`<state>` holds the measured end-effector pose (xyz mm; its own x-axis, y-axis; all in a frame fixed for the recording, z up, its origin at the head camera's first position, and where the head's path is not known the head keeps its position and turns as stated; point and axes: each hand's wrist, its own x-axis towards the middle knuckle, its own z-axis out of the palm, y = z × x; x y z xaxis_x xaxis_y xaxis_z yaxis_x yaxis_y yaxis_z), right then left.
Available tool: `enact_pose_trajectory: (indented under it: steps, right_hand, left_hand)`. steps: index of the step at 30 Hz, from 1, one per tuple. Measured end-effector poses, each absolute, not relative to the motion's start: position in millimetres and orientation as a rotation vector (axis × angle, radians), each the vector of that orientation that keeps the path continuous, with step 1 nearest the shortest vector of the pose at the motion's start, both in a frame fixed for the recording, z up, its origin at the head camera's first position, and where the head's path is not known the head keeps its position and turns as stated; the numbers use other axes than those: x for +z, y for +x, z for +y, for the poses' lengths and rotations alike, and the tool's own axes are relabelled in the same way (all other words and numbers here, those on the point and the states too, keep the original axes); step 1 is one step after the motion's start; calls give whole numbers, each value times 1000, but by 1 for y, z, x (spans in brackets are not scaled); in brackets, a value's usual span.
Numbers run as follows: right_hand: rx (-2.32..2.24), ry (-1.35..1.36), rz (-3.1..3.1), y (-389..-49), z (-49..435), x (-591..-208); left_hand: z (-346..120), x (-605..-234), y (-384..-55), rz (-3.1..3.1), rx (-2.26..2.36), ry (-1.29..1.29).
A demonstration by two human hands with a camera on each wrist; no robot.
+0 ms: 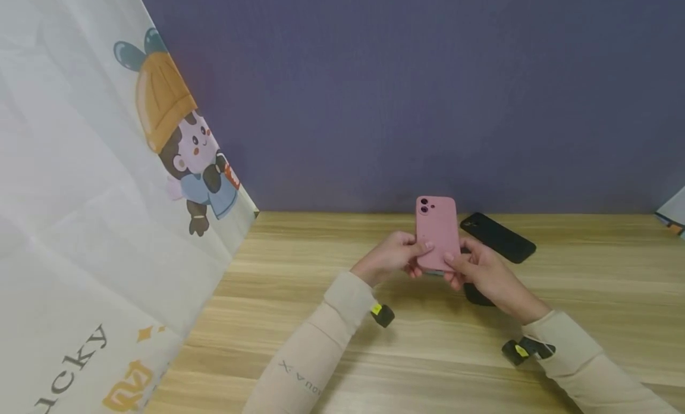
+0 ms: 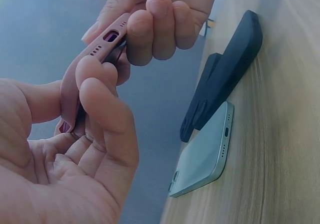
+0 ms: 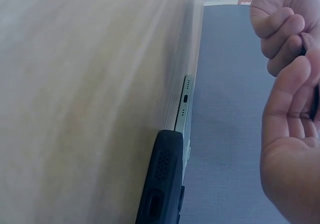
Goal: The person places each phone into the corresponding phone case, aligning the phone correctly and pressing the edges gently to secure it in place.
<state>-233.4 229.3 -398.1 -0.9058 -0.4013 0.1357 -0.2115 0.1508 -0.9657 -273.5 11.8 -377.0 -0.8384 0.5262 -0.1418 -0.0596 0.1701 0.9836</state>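
Both your left hand (image 1: pixel 389 254) and right hand (image 1: pixel 486 270) hold a pink rectangular phone case (image 1: pixel 437 231) above the wood-grained bench (image 1: pixel 299 271), fingers (image 2: pixel 141 33) pinching its lower part. A pale-green rectangular phone (image 2: pixel 204 151) lies below.

The left hand (image 2: pixel 70 169) and the right hand (image 2: pixel 160 24) both grip a matte pink phone case (image 2: pixel 84 53), its end pierced by a port slot and small holes. Below it, on the pale wood-grain table (image 2: pixel 285 134), lies a flat mint-green phone (image 2: pixel 202 154) with rounded corners. To its right are 2 rounded black slabs, a nearer black slab (image 2: pixel 232 67) partly hiding a farther black slab (image 2: pixel 200 92).
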Motion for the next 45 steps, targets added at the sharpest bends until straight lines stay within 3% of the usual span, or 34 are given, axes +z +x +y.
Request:
enact_pose_trajectory:
  steps: [8, 15, 27, 45]
  right_hand:
    - [-1878, -598, 2258, -235, 230, -400]
    - [-1911, -426, 2396, -236, 234, -399]
    - [-1989, -333, 2486, -238, 240, -397]
    - [-2365, -305, 2096, -237, 243, -401]
  left_hand:
    - [12, -376, -273, 2001, 1693, 433]
    - [14, -378, -273, 1996, 1658, 454]
    - [12, -380, -271, 1988, 1485, 623]
    - [9, -381, -268, 1944, 1337, 716]
